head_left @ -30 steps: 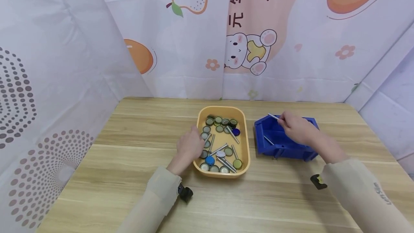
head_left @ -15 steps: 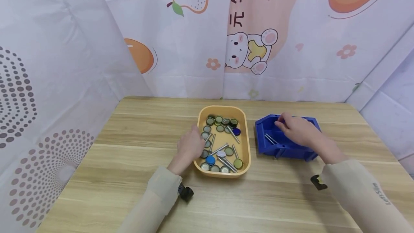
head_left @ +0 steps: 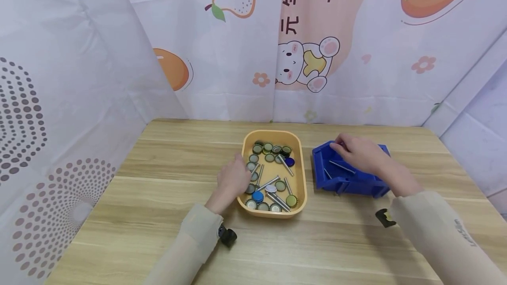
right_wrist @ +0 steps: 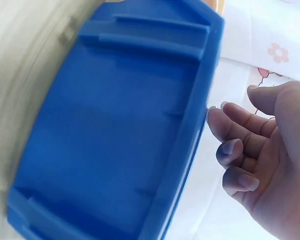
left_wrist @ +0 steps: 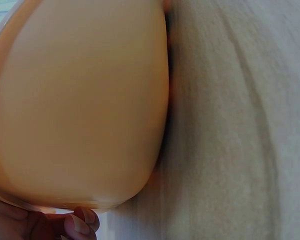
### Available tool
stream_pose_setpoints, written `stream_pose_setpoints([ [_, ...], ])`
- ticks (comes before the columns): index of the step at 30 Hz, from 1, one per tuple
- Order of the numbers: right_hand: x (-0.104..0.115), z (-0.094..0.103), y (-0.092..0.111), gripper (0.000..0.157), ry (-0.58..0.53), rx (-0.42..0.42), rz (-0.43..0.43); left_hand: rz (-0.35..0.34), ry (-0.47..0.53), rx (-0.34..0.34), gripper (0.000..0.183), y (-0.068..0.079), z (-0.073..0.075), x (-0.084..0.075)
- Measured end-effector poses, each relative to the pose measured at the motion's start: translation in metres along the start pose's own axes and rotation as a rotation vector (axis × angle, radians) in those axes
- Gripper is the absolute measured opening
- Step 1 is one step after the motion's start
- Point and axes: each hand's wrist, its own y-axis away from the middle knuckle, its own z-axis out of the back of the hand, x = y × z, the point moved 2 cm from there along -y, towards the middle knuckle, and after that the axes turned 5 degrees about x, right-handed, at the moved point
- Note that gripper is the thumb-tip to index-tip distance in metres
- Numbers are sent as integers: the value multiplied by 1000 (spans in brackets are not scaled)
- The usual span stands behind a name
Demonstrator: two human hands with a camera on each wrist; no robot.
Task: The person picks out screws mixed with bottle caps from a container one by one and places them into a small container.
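Right grip [head_left: 363,155], thumb apart from fingers, metal rods [head_left: 342,167] lower down in the blue bin [head_left: 336,184].

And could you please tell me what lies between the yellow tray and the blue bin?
Only a narrow strip of bare wooden tabletop lies between the yellow tray and the blue bin; the head view shows it.

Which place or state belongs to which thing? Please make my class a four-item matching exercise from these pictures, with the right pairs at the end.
Things
1. Rounded yellow-orange plastic tray
2. Angular blue plastic bin
3. Person's left hand
4. Person's right hand

Places or states
A. Over the bin in the head view, holding nothing visible
B. Contains round metal bottle caps and silvery metal rods
C. At the tray's left side
D. Contains rods; no caps visible

Pairs: 1-B; 2-D; 3-C; 4-A
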Motion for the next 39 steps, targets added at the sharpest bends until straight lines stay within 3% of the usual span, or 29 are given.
stream_pose_setpoints([
  [17,40,0,-15,25,19,-28,97,-2,-2,-15,31,-2,0,-1],
  [30,70,-11,-23,31,11,20,154,13,-6,-9,26,-1,-1,1],
  [39,87,-25,-37,34,56,10,251,4,-10,-9,26,-2,-1,2],
])
